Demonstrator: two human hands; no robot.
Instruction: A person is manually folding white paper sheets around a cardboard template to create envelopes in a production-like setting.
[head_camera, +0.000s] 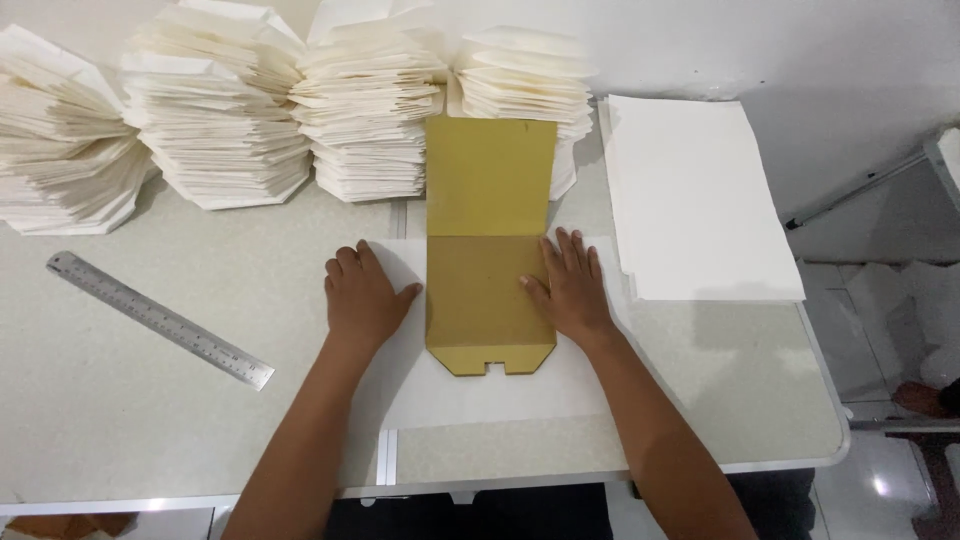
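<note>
A mustard-yellow card template (489, 270) lies flat on a white paper sheet (480, 395) near the middle of the desk's (150, 420) front edge, its notched, angled end towards the person and its upper half reaching up against the stacks behind. The left hand (362, 300) rests open, palm down, on the sheet just beside the template's left edge; the right hand (570, 285) lies open and flat, fingers spread, across the template's right edge and the sheet beside it. Neither hand grips anything. The sheet seems still unfolded, lying flat under the template, so the shaping of this piece looks barely begun. Along the desk's back edge stand four tall stacks of folded white pieces (215, 110), which suggest many are already done. At the back right corner lies a pile of flat white sheets (695, 200), apparently still to be worked. A steel ruler (158, 318) lies slantwise towards the left edge, well apart from both hands, and nothing crowds the sheet.
</note>
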